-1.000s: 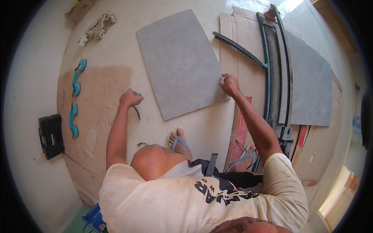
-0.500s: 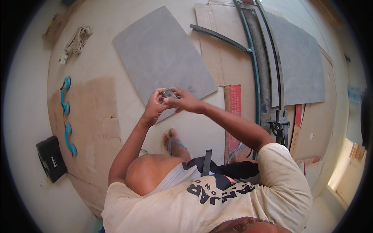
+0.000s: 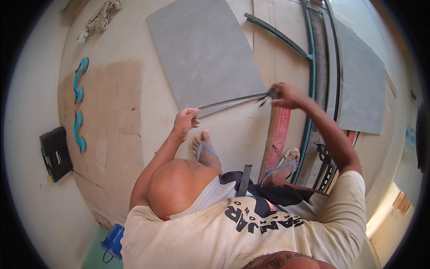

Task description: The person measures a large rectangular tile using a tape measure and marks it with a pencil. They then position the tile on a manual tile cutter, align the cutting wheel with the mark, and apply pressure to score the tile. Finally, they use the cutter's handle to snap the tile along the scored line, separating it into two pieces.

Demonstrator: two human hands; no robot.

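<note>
A tape measure's blade (image 3: 230,104) is stretched between my hands, over or just in front of the near edge of a large grey tile (image 3: 206,51) on the floor; whether it touches the tile I cannot tell. My left hand (image 3: 184,123) pinches the blade's left end near the tile's near-left corner. Closed around the dark tape measure case (image 3: 272,93) is my right hand (image 3: 288,95), beside the tile's right corner. A dark strap hangs from the case, and the fingers partly hide it.
A long tile cutter (image 3: 312,76) with an angled arm (image 3: 277,36) lies to the right, beside another grey tile (image 3: 360,80). Cardboard (image 3: 112,103) covers the left floor. Teal suction lifters (image 3: 78,130), a black case (image 3: 56,153), a blue bucket (image 3: 114,241) and a rag (image 3: 104,17) are around.
My hands have moved from close together to wide apart, the right hand going right with the case. The blade is now drawn out between them. The view has shifted too.
</note>
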